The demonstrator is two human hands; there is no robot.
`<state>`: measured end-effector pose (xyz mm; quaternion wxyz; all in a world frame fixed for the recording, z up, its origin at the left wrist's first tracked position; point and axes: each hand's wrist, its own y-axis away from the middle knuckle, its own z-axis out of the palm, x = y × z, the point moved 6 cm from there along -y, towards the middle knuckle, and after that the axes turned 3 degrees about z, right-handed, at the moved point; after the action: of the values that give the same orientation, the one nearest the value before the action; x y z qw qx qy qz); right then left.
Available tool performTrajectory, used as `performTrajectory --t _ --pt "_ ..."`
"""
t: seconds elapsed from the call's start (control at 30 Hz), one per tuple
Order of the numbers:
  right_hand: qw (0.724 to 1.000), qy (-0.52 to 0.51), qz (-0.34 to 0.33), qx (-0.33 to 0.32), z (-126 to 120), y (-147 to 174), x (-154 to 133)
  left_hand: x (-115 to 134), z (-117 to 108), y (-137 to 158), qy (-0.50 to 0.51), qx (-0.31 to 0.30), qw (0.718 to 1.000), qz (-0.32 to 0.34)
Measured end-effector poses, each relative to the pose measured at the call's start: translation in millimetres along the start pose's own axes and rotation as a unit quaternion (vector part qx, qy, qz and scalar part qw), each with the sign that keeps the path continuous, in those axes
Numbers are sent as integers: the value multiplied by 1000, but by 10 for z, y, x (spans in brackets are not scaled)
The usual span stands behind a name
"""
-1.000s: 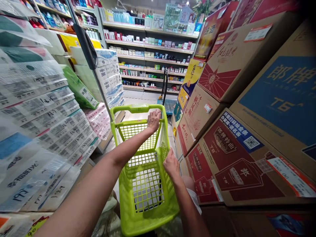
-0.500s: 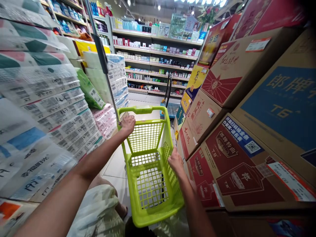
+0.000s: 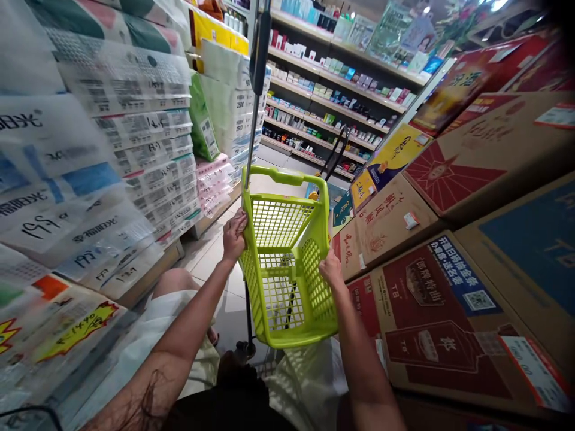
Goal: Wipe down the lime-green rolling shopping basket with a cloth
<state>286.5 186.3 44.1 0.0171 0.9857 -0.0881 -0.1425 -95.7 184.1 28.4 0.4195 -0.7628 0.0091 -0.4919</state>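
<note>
1) Head view: lime-green moulded plastic makes up the basket, with latticed walls and a smooth, rounded rim; a slim metal pole with a black grip rises at its far left corner
2) It is before the person's body, between soft, plastic-wrapped packs and flat-sided cardboard boxes, mouth tipped up towards the camera, long axis running away from the body
3) Left hand curls around the left side, forearm slanting inward
4) Right hand closes over the right rim, knuckles up; its fingertips seem hidden
</note>
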Motion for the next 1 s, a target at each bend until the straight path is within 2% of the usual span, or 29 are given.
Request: performTrajectory --t 0.1,0.17,0.23,0.27,0.37,0.47,0.57,0.7,0.8,0.9,1.0 --pt "996 -19 -52 68 -117 36 -163 82 85 323 59 3 998 -8" --pt "990 -41 -87 106 -97 199 -391 151 120 501 86 1 996 -18" --pt "991 -61 -95 69 83 443 -673 201 141 622 101 -3 995 -24" --pt "991 -85 -101 7 236 588 -835 214 143 650 103 -2 994 -23" --pt "986 -92 -86 -107 597 1037 -1250 212 103 574 97 16 995 -11" --pt "993 -21 -88 -70 678 1297 -1514 193 33 321 100 40 994 8" --pt "990 48 -132 -24 660 1335 -1675 224 17 83 102 35 994 21" --pt "979 94 -182 -6 637 1184 -1712 309 143 32 84 -14 996 14" --pt "972 117 -204 3 593 1046 -1603 336 245 98 64 -34 997 -2" --pt "962 137 -235 11 550 932 -1406 351 275 65 59 -14 998 7" --pt "953 153 -260 24 526 823 -1157 322 241 -97 50 27 998 15"
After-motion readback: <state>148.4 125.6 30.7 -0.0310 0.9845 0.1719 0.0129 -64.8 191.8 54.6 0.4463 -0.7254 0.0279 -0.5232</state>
